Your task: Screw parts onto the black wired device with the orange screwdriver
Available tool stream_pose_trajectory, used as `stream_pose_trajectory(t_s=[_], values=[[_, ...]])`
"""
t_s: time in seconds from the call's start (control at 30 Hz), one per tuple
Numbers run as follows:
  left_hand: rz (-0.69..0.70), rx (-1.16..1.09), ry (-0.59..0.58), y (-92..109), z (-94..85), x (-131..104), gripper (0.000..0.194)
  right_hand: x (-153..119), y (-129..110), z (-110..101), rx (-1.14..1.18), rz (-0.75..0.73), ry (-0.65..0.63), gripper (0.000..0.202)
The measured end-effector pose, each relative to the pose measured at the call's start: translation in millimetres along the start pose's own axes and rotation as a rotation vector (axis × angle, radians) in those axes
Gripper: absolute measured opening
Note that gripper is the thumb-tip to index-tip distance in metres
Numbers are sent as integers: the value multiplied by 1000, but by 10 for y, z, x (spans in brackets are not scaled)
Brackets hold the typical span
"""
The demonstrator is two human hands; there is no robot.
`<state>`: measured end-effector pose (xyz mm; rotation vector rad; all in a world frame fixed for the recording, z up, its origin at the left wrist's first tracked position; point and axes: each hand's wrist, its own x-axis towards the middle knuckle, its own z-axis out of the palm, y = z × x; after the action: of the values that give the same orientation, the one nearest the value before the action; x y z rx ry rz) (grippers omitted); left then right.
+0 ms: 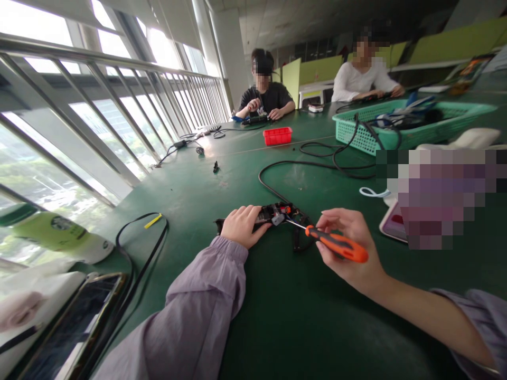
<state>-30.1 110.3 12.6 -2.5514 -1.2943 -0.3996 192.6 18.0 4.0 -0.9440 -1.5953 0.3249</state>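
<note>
My left hand is wrapped over a black corded device lying on the green table, its inner parts exposed at the right end. Among those parts are a small grey block and a reddish-orange piece. In my right hand is an orange and black screwdriver, held by its handle between thumb and fingers. Its thin shaft points left, with the tip at the exposed parts; exact contact is too small to make out. A dark loose piece lies just below the tip.
A black cable curves from the device toward a teal basket of tools. Beyond are a red tray and a small black part. A phone, strap and bottle lie left. Two people sit across the table.
</note>
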Motion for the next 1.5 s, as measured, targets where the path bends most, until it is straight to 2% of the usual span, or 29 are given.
stream_pose_trajectory(t_s=[0.07,0.23,0.33,0.47,0.57,0.73,0.87,1.03,1.23,1.37,1.5], values=[[-2,4,-2,5,-5,-1,39,11,-13,-15,-36,12,-43,46],[-2,19,-7,9,-8,-1,39,19,-99,-62,-141,-23,-244,9],[-8,36,-3,-2,4,-10,39,8,-66,-35,-184,-100,-347,10],[-40,60,21,-9,13,-54,41,0,9,15,-262,-263,-640,15],[-84,96,60,9,-10,-123,40,9,18,21,-321,-342,-772,18],[-183,166,149,30,-86,-324,37,21,-15,2,-246,-363,-829,14],[-315,212,234,-30,-185,-539,33,-5,-66,8,-166,-415,-878,12],[-465,289,337,-270,-352,-867,31,-22,-94,22,-138,-407,-919,10],[-532,505,438,-640,-486,-1230,33,-31,-66,19,-120,-357,-929,13],[-596,547,488,-805,-539,-1334,34,-40,-71,18,-102,-341,-915,16],[-614,437,440,-884,-538,-1353,32,-41,-75,24,-95,-335,-904,18]])
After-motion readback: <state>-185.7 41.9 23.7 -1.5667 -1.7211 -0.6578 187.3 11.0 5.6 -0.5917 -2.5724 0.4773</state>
